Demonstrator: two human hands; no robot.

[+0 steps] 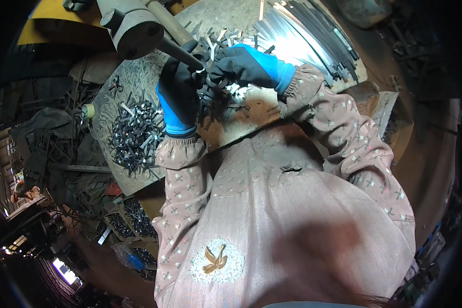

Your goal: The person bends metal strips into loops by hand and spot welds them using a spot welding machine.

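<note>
Gripping a bent metal strip (210, 84), both hands' fingers close beside the heaped strips (133, 136), a press lever (182, 51) overhead.

Workshop, dim. Worn wooden workbench (251, 110), centre to twelve o'clock, glare on it at one o'clock. Yellow surface (51, 10) at eleven o'clock. Cluttered dark scrap and racks (41, 149) at nine o'clock. Brown earthen floor (431, 169) at three o'clock. Bright opening (64, 269) at seven o'clock.
</note>
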